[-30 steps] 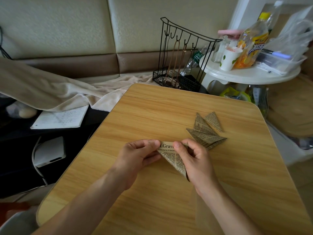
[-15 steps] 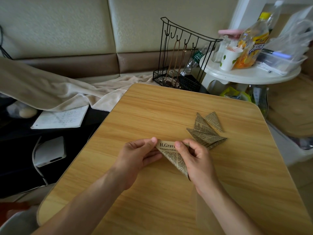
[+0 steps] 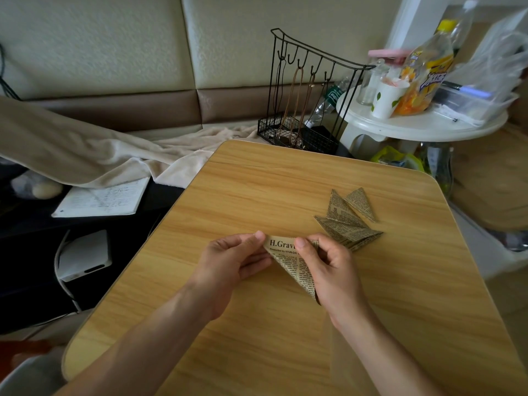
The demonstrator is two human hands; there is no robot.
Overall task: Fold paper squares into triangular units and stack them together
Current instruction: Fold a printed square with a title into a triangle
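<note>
The left hand (image 3: pixel 228 260) pinches the paper triangle's (image 3: pixel 291 262) upper left corner; the right hand (image 3: pixel 328 267) pinches its top edge, likely steadying it for creasing. It sits mid-worktop (image 3: pixel 257 195). Finished units (image 3: pixel 347 221) lie toward the right edge, apparently awaiting stacking.

A wooden tabletop (image 3: pixel 285 190) stands before a cream padded wall (image 3: pixel 114 38) with a brown band (image 3: pixel 128 107); a round white side table (image 3: pixel 423 128) stands right.
</note>
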